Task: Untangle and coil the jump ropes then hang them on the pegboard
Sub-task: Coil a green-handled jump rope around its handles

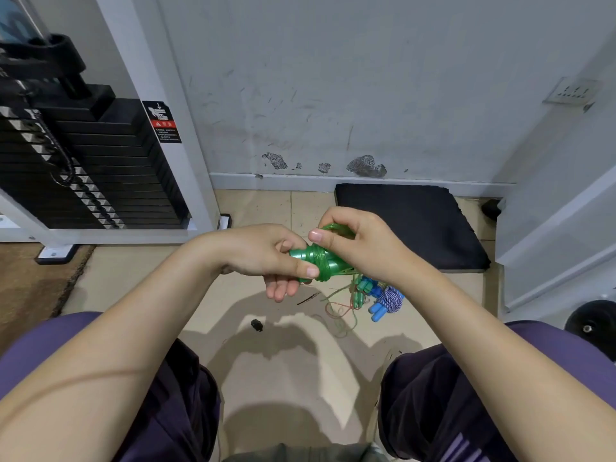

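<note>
The left hand (266,258) grips the green jump rope handles (316,263) above the floor (283,355); the right hand (360,248) pinches its green cord (336,228). Other ropes (376,298) lie below

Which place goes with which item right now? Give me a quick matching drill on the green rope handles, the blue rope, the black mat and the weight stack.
Things:
1. green rope handles
2. blue jump rope
3. black mat
4. weight stack

Places:
A. far left, inside the white frame
B. on the floor against the wall
C. held in the grip of the left hand and right hand
D. in the pile on the tiles below the hands

Pairs: 1-C, 2-D, 3-B, 4-A
</note>
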{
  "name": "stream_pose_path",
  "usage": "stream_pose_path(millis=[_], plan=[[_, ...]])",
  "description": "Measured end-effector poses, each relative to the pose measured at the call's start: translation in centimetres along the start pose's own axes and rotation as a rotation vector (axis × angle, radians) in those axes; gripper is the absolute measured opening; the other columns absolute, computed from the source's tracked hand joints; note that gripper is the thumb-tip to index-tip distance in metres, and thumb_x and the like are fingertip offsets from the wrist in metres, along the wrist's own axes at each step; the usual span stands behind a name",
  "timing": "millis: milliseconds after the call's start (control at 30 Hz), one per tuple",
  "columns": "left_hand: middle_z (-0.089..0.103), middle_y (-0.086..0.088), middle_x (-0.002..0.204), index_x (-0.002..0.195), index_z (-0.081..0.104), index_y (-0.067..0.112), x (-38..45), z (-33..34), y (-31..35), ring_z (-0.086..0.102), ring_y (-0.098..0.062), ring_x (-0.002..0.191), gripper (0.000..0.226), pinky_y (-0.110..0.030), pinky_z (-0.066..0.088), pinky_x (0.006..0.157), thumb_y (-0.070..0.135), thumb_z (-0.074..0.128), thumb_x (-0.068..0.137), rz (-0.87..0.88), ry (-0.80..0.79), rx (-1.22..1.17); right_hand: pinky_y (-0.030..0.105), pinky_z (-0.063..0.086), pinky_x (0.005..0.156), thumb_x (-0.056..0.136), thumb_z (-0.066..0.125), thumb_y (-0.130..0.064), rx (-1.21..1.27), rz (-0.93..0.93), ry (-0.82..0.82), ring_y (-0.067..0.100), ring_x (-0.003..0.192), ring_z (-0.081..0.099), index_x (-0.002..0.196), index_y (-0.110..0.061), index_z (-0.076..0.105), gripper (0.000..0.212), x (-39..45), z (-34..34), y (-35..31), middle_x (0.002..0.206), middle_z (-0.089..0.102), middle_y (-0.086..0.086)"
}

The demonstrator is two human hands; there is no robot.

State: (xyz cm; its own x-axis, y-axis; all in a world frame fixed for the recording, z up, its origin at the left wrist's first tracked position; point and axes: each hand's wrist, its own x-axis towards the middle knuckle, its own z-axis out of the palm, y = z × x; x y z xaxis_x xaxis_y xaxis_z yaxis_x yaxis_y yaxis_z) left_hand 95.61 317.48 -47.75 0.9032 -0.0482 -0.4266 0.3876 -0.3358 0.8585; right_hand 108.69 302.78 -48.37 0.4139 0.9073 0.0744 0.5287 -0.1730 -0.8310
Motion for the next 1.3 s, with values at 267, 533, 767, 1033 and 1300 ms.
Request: stream_pose_path(millis=[267, 533, 767, 1033, 1300], plan=[[0.070, -0.010, 0.080, 0.098, 0.064, 0.004, 0.5, 0.9, 0.1, 0.059, -0.021, 0.057, 0.043, -0.026, 0.048, 0.050, 0.045, 0.065, 0.085, 0.017, 0.109, -0.119, 0.024, 0.036, 0.055, 0.090, 0.069, -0.029, -0.012, -0.038, 0.087, 0.007, 0.058, 0.042, 0.077, -0.011, 0.064, 0.022, 0.2, 0.1, 0.0, 0.065, 0.057, 0.015], [0.070, -0.011, 0.081, 0.100, 0.068, 0.000, 0.7, 1.3, -0.3, 0.068, -0.023, 0.066, 0.024, -0.023, 0.048, 0.051, 0.022, 0.069, 0.089, 0.079, 0.226, -0.117, 0.024, 0.036, 0.061, 0.089, 0.070, -0.026, 0.055, 0.023, 0.054, 0.006, 0.063, 0.039, 0.094, -0.015, 0.046, 0.027, 0.0, -0.1, 0.2, 0.074, 0.047, -0.001], [0.071, -0.015, 0.085, 0.101, 0.066, -0.002, 0.8, 0.8, -0.5, 0.069, -0.025, 0.070, 0.026, -0.026, 0.049, 0.053, 0.020, 0.070, 0.088, 0.136, 0.234, -0.133, 0.027, 0.038, 0.067, 0.090, 0.069, -0.032, 0.163, 0.065, 0.001, 0.006, 0.068, 0.048, 0.087, -0.014, 0.059, 0.021, 0.1, -0.5, 0.1, 0.078, 0.056, -0.003], [0.067, -0.010, 0.083, 0.119, 0.061, -0.001, 0.5, -0.3, -0.1, 0.062, -0.018, 0.065, 0.039, -0.023, 0.052, 0.060, 0.019, 0.068, 0.086, 0.258, 0.389, -0.407, 0.025, 0.033, 0.051, 0.080, 0.071, -0.026, 0.622, 0.144, -0.146, 0.016, 0.057, 0.047, 0.096, -0.024, 0.068, 0.017, -0.1, -1.7, -0.2, 0.084, 0.062, 0.004], [0.066, -0.018, 0.086, 0.125, 0.055, 0.016, 0.8, 0.0, 0.1, 0.061, -0.023, 0.065, 0.040, -0.026, 0.053, 0.062, 0.017, 0.067, 0.087, 0.374, 0.450, -0.597, 0.029, 0.019, 0.053, 0.088, 0.067, -0.009, 0.662, 0.158, -0.199, 0.013, 0.052, 0.032, 0.124, -0.018, 0.055, 0.039, 0.2, -1.4, 0.4, 0.078, 0.056, 0.007]])
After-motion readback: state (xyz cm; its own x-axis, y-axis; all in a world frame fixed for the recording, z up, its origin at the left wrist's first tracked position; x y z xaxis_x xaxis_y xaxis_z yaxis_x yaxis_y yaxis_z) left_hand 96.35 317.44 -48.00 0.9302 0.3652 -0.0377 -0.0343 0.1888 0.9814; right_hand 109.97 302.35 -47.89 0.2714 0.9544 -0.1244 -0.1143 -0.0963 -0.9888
